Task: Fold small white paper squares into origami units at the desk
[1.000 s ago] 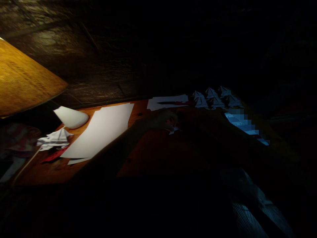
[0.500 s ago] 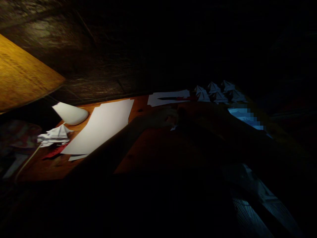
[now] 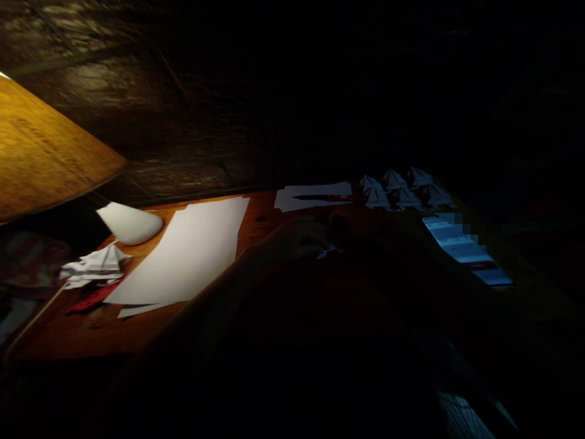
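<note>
So on the far left there's an amber lampshade (image 3: 55, 152) over a white lamp base (image 3: 132, 224), with a pale cord (image 3: 39, 320) dropping past the front edge of the table (image 3: 91, 341). Just right of the cord, a folded white paper (image 3: 103, 265) and a red thing (image 3: 95, 297) crowd up against the corner of some big white sheets (image 3: 183, 256). Past those you get a strip of wood, decent elbow room, then a smaller paper stack (image 3: 286, 198) by the back edge with a knife (image 3: 315, 197) lying across it.

Nearer the front, the left hand (image 3: 304, 236) has its fingers curled onto a small white paper piece (image 3: 324, 252), mid-table. The right hand (image 3: 340, 222) is right beside it, but it's so dark I can't tell what its fingers are doing.

Further right, six folded paper shapes (image 3: 404, 198) sit packed in two rows, and a lit phone (image 3: 461, 247) lies in front of them, near the right arm.
</note>
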